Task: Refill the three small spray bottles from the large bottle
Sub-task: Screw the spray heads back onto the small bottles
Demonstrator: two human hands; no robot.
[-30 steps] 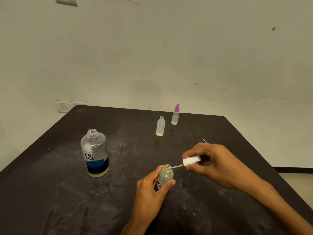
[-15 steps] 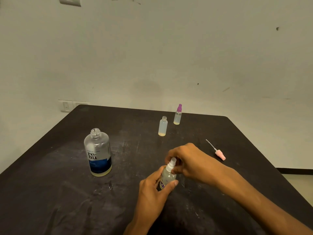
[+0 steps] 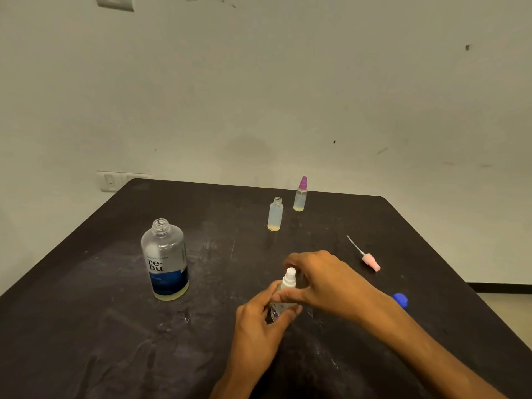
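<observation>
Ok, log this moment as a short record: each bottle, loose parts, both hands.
large bottle: upright, uncapped, low liquid
near small bottle: white sprayer on its neck
left hand: grips near small bottle
right hand: fingers around white sprayer
middle small bottle: open, nearly empty
far small bottle: purple sprayer on
pink sprayer: lying on table
blue cap: beside right forearm

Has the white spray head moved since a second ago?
Yes. The white spray head, then held beside the near small bottle with only its tube entering, now sits upright on that bottle's neck, gripped by the right hand.
</observation>
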